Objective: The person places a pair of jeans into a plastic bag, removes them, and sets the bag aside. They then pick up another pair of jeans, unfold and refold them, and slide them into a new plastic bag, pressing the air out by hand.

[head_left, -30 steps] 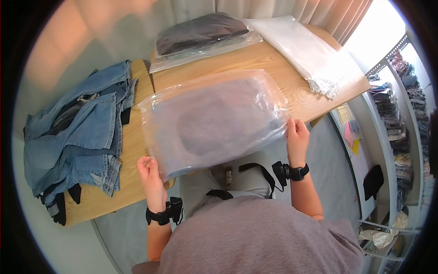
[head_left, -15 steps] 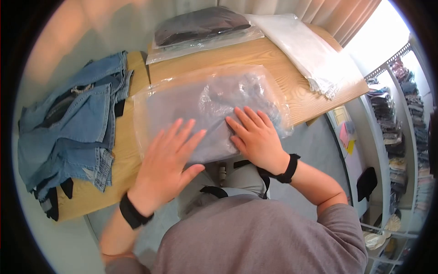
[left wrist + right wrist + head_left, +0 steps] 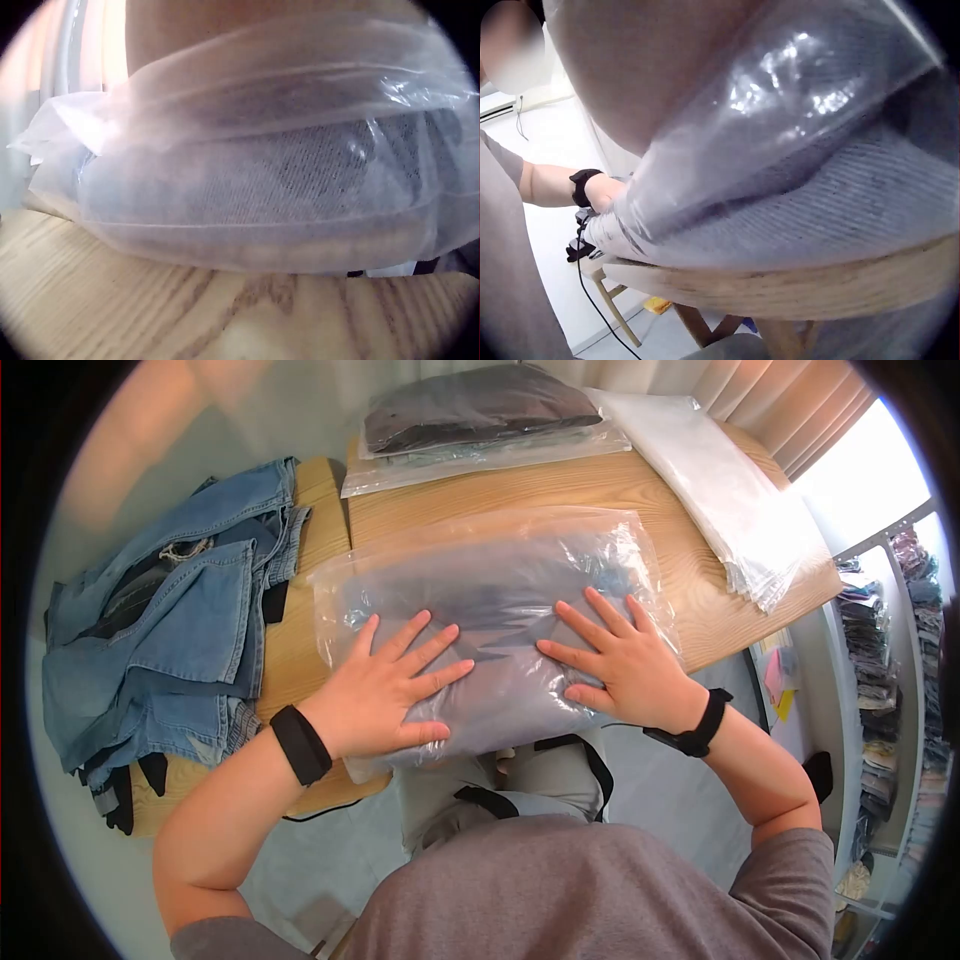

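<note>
A clear plastic bag (image 3: 490, 710) with a folded blue-grey garment in it lies at the table's front edge. Fingers spread, the left hand (image 3: 385, 695) rests flat on its left half. On the right half lies the right hand (image 3: 635, 665), also flat with spread fingers. Creases run in the plastic between the two hands. The left wrist view shows the bag's side (image 3: 262, 180) on the wood, with ribbed cloth through the film. In the right wrist view the bag (image 3: 795, 187) bulges beneath a large blurred part of the hand (image 3: 637, 67).
Denim garments (image 3: 180, 610) are heaped on the table's left part. At the back are a dark bagged garment (image 3: 480, 408) and a stack of clear bags (image 3: 710, 490). Shelves (image 3: 850, 740) with folded clothes stand at the right. A cable (image 3: 592, 300) hangs by the table.
Both hands have left the bag's near corners and now lie flat on its top. Since the middle frame, the left hand has come down and the right has moved outward to the right.
</note>
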{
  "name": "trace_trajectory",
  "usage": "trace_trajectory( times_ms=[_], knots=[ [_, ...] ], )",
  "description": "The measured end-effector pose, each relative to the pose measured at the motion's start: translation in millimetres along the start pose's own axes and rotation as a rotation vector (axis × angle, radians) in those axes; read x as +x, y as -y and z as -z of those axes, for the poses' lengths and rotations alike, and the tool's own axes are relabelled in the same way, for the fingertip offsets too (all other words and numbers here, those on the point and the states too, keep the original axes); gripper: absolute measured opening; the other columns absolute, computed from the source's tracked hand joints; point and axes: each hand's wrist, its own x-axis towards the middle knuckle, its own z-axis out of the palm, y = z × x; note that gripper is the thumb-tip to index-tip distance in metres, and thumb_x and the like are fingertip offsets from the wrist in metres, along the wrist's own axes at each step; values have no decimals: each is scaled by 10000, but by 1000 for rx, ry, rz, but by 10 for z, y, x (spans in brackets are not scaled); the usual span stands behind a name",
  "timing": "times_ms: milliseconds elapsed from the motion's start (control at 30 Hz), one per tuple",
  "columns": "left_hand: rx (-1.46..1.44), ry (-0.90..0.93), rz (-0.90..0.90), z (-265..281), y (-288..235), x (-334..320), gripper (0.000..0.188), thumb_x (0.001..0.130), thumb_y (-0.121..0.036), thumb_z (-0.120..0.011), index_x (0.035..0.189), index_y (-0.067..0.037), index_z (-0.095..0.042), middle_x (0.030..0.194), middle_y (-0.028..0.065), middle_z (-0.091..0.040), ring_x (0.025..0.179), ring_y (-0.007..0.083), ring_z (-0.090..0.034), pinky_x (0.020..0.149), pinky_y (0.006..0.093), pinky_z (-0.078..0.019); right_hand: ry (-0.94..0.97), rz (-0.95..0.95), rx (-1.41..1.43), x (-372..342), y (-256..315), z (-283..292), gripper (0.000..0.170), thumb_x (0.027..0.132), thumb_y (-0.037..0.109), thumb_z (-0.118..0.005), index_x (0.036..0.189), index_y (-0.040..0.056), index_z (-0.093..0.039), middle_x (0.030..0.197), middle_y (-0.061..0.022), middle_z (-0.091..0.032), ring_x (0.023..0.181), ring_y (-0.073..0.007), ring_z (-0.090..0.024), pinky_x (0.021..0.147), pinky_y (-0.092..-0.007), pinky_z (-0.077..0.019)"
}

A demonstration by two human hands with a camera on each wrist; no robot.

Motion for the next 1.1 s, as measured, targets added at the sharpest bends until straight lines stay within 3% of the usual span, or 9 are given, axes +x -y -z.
trace_trajectory(
  times_ms=[400,767,867,933,1033,1100],
  knots=[
    [-239,132,7,2,141,160,672,825,-610,-465,1387,-255,-369,1485,94,-240,1377,340,-163,1051,620,-129,98,5,112,96,-136,-18,498,867,501,-472,1322,302,-455,1428,-83,-354,1322,-360,-295,1001,-580,-288],
    [-275,235,-7,-31,201,178,739,825,-620,-464,1423,-222,-293,1512,115,-141,1393,360,-68,1060,619,-79,102,47,92,72,-227,-84,538,878,504,-469,1356,264,-410,1439,-85,-329,1332,-359,-271,1020,-554,-278],
    [-298,277,-50,36,280,177,770,827,-630,-455,1431,-191,-269,1508,137,-143,1392,353,-80,1072,593,-91,184,106,146,125,-362,31,581,885,531,-450,1385,249,-359,1464,-97,-279,1354,-347,-229,1034,-566,-252],
    [-243,217,-85,300,314,221,781,827,-639,-448,1432,-180,-266,1505,146,-147,1391,350,-89,1075,583,-102,428,123,161,227,-403,308,616,895,541,-426,1418,244,-292,1490,-112,-211,1376,-340,-171,1060,-563,-201],
    [-123,144,-191,355,327,358,802,822,-662,-431,1433,-171,-261,1500,157,-155,1389,344,-106,1078,569,-117,445,292,145,422,-340,331,653,886,561,-421,1434,250,-251,1501,-117,-176,1386,-320,-148,1068,-563,-178],
    [-44,116,-246,190,393,451,812,817,-677,-422,1433,-174,-259,1499,157,-160,1388,340,-115,1079,565,-121,488,305,77,545,-298,261,675,878,575,-422,1439,251,-234,1507,-107,-154,1392,-310,-126,1065,-568,-179]
  ],
)
